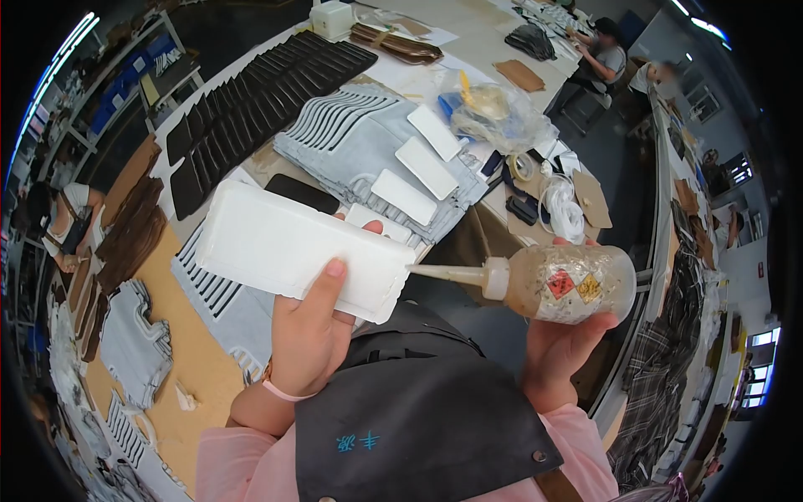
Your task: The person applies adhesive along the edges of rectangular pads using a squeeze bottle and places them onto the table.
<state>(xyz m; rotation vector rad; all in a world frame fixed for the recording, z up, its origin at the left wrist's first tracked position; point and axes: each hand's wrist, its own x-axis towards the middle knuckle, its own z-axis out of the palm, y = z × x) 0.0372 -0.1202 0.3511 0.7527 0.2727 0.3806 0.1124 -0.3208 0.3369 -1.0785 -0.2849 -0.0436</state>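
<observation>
Two hands full for you: your left hand point(311, 339) has the white panel point(288, 243) pinched, thumb flat on top and the other fingers wrapped underneath. Your right hand point(565, 339) is curled around a squeeze bottle point(523, 280) lying on its side, long nozzle point(447, 273) pointing left. Its tip is right at the panel's near right edge, though I can't tell if they touch.

Label-wise, the bottle has a red diamond point(560, 283) and an orange-yellow diamond point(590, 288), print too small to read. Your dark apron point(418, 427), below your fingers, has two blue characters point(358, 440), upside down from here, that look like 丰源. No brand I can make out otherwise.

Past your left fingertips there's a stack of slitted grey pieces point(335, 121) with white pads point(427, 167) on top, black pieces point(268, 92) further up-left, and a clear plastic bag point(498, 117) beyond the nozzle.
</observation>
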